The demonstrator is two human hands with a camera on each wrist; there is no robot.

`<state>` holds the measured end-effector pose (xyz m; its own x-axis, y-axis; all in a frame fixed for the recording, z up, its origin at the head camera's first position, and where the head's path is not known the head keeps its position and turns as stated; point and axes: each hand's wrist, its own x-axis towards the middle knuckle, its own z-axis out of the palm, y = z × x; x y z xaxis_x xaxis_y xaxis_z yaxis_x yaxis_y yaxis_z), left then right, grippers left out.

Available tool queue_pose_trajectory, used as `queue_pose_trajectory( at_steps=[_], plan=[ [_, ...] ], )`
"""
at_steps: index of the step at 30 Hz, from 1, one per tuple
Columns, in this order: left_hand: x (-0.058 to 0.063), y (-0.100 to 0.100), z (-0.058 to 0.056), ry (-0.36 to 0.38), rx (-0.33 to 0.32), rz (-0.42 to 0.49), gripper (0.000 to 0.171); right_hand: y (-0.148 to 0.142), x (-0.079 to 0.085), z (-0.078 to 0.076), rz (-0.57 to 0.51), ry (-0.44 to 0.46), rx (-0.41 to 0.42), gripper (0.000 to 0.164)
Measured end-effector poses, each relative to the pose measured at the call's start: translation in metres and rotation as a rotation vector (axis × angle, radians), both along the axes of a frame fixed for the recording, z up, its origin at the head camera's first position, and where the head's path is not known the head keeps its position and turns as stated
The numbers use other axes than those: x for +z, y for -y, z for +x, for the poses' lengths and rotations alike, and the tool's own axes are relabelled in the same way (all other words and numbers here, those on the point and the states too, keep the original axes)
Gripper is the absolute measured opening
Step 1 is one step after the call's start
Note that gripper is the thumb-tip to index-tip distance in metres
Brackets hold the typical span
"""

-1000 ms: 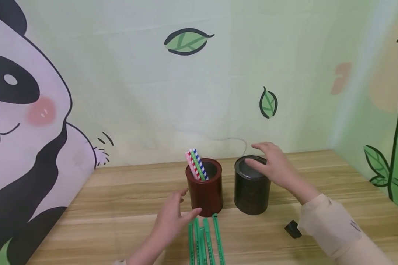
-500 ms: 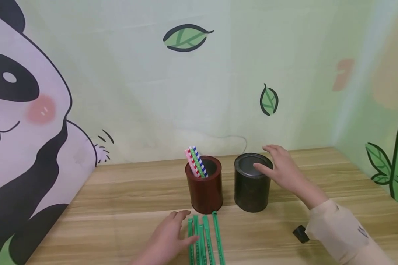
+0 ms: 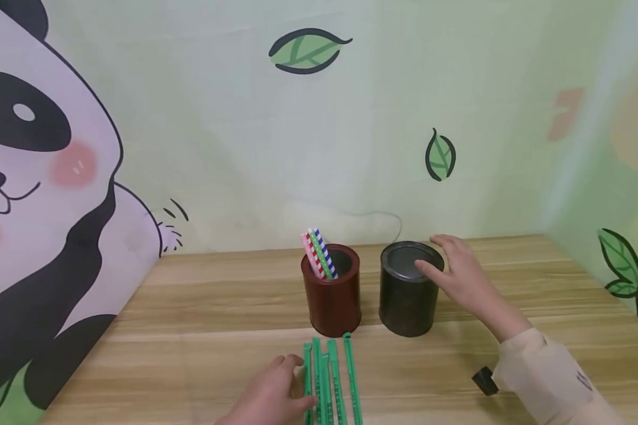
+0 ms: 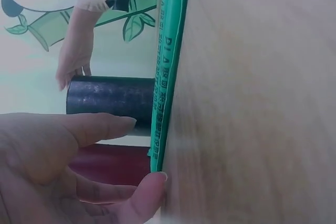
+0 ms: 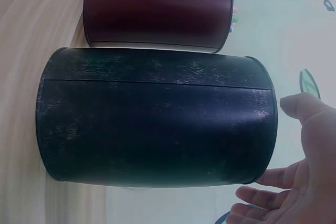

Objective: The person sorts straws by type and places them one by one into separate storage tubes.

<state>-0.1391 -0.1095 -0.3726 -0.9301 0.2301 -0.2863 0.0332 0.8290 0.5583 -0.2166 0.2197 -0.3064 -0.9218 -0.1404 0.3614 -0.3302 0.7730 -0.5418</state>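
Observation:
My left hand (image 3: 273,392) is low over the table with thumb and fingers spread beside several green-wrapped straws (image 3: 326,378), which lie side by side. In the left wrist view, a fingertip (image 4: 152,190) is right at the end of a printed green wrapper (image 4: 168,51), with the thumb apart from it. My right hand (image 3: 459,274) reaches around the top of the black leather-look cup (image 3: 408,307), its thumb over the rim and its fingers behind. A dark red cup (image 3: 334,307) to the left holds several striped straws (image 3: 319,254), leaning left.
The wood-grain table (image 3: 218,301) meets a pale green backdrop (image 3: 218,147) printed with leaves and a panda. A thin cord (image 3: 377,213) shows against the backdrop behind the cups. A small black block (image 3: 485,381) is by the right sleeve (image 3: 537,369).
My left hand has moved back from beside the red cup, down toward the green-wrapped straws. The right hand has shifted slightly right, off the black cup's opening toward its rim.

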Motion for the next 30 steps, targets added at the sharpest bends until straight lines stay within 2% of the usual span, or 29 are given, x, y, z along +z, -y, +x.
queue_pose_trajectory(
  at_steps=[5, 19, 28, 30],
  plan=[
    [-0.005, 0.000, -0.001, 0.011, 0.016, 0.015, 0.063, 0.002, -0.003, -0.001, -0.011, -0.009, 0.011, 0.065],
    [-0.015, -0.014, -0.004, -0.143, 0.014, -0.052, 0.052, 0.000, -0.011, 0.001, -0.057, -0.005, 0.004, 0.064],
    [-0.014, -0.011, -0.003, -0.154, 0.064, -0.053, 0.038, 0.006, -0.012, 0.001, -0.046, -0.031, 0.039, 0.065],
    [-0.015, -0.011, -0.001, -0.179, 0.060, -0.046, 0.033, 0.006, -0.014, 0.000, -0.045, -0.040, 0.046, 0.065]
  ],
)
